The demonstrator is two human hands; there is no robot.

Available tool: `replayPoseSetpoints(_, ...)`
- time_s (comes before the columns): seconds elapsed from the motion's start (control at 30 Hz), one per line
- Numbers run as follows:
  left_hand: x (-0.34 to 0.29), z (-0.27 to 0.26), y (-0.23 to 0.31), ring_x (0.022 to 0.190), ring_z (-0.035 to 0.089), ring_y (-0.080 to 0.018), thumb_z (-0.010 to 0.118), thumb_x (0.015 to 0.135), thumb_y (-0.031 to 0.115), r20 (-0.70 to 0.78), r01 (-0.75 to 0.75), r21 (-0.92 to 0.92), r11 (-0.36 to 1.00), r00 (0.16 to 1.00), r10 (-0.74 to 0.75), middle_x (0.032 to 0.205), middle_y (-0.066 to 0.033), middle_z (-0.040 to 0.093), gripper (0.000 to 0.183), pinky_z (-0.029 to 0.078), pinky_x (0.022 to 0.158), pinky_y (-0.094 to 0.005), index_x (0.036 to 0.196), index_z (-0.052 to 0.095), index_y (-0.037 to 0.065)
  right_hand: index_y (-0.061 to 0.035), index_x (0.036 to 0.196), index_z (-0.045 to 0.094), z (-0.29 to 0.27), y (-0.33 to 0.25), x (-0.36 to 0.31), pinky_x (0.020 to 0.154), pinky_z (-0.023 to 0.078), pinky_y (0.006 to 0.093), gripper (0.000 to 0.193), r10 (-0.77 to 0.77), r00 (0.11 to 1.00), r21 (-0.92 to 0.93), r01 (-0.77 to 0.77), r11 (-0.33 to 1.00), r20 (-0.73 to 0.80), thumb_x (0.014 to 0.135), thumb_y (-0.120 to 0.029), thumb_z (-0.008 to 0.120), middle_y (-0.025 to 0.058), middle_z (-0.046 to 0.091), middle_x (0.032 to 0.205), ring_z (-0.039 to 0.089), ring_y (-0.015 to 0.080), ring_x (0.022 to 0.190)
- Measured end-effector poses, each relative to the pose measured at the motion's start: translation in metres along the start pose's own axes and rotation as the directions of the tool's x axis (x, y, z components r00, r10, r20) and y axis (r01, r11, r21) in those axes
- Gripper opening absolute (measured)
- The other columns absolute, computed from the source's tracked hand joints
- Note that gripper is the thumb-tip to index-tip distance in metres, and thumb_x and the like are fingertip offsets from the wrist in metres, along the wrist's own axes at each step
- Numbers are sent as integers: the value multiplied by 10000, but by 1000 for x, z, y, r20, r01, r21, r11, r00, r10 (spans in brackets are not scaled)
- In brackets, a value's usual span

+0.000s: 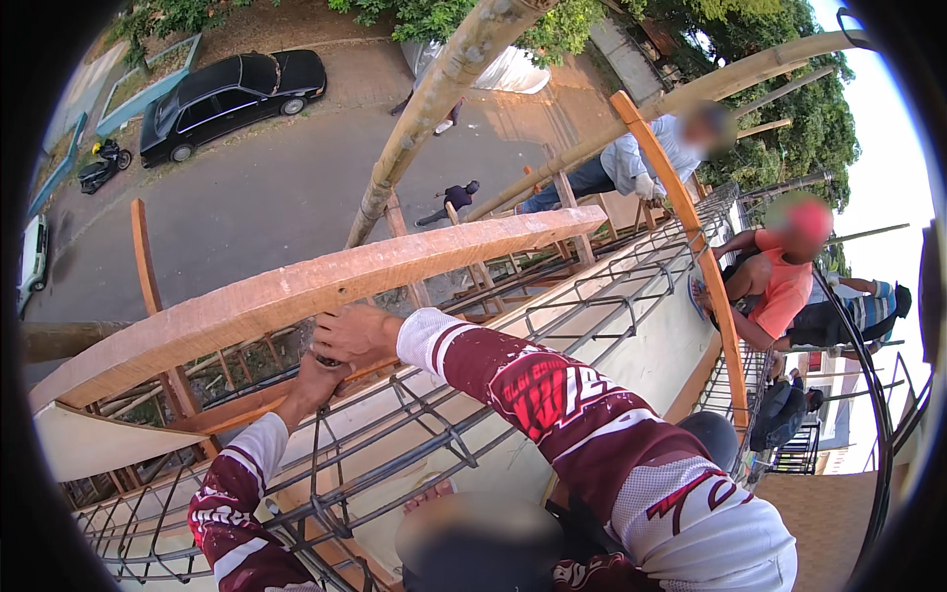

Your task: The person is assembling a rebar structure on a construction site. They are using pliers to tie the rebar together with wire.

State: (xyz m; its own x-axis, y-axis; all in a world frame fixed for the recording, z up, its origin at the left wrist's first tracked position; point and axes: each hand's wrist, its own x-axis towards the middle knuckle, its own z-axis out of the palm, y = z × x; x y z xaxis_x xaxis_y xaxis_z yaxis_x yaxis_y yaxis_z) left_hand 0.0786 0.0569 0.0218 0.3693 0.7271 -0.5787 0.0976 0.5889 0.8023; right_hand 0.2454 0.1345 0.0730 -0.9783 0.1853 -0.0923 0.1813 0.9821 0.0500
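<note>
A long wooden plank [326, 281], bowed by the lens, stretches across the view just beyond my hands. My right hand [353, 333] is curled at its lower edge, back of the hand upward. Just below it, close together with it, my left hand [318, 379] has its fingers bent. A small dark bit shows between the hands, but what they grip is too hidden to name. Under my forearms runs a cage of tied steel rebar [414, 429] over pale formwork boards [513, 454].
Bamboo poles [424, 109] and an upright wooden batten [691, 237] cross the work area. Several co-workers are on the right, one in an orange shirt [784, 286], another in light blue [641, 158]. Far below lies a road [326, 178] with a black car [232, 99].
</note>
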Motion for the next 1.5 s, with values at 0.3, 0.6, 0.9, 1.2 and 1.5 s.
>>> replayPoseSetpoints(0.3,0,18,-26,886,692,-245,752,794,190,-119,-141,467,873,968,220,962,-193,724,336,520,769,-411,1037,663,-26,-60,1032,724,-30,-2,-14,872,540,416,382,40,832,295,-241,925,554,934,-398,575,122,723,1101,685,290,1054)
replayPoseSetpoints(0.6,-4,13,-22,790,654,-227,752,843,164,-63,-277,370,887,945,322,918,-104,702,293,515,731,-370,1053,650,-13,-76,1060,776,-68,-18,41,799,528,460,317,246,743,237,-478,846,622,929,-305,602,122,754,1046,717,299,975)
replayPoseSetpoints(0.9,9,-16,-35,753,605,-126,744,844,155,27,-32,143,989,999,29,836,-66,660,204,484,662,-318,992,666,39,-100,1009,777,-32,-12,16,878,499,420,333,-20,951,-48,36,998,309,961,-315,528,69,736,1023,678,270,1000)
replayPoseSetpoints(1.2,8,1,-40,807,627,-125,825,793,130,-246,-168,228,959,943,224,852,-25,661,365,508,730,-288,1062,616,1,-153,957,796,-27,-7,51,774,598,412,273,93,887,142,-174,974,452,923,-363,624,69,762,977,726,290,942)
replayPoseSetpoints(1.5,-2,9,-26,834,675,-220,735,860,125,-33,-125,420,899,988,153,894,-85,704,231,535,787,-398,1023,649,-16,-99,953,787,-32,-8,24,838,555,434,441,309,610,246,-655,714,729,961,-476,558,100,759,983,722,270,977)
